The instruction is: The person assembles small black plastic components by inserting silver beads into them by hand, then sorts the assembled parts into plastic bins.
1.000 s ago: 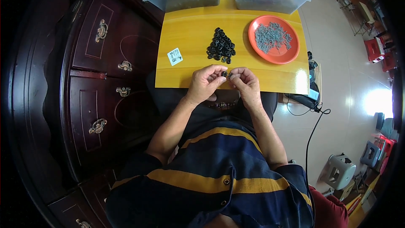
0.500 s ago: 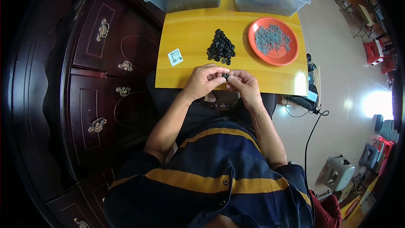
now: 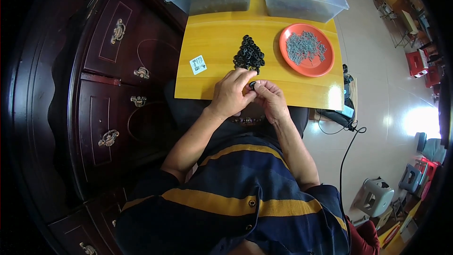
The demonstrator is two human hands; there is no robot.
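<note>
Now the left hand (image 3: 230, 93) reaches higher than a moment ago, toward the pile of black rings (image 3: 248, 54), upper centre — index and thumb apart, contact unclear — leaving one small ring (image 3: 252, 85), mid-frame over the bench (image 3: 314, 90), clamped seemingly by the right hand's (image 3: 274, 100) fingers alone.

The yellow table (image 3: 217, 33) carries 2 bins (image 3: 217, 2), black rings (image 3: 249, 53), 1 plate (image 3: 309, 72), 1 label (image 3: 198, 64).

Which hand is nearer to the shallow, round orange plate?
Right. The right hand is below and left of the plate in view; the left hand is farther left, near the pile of small black rings.
</note>
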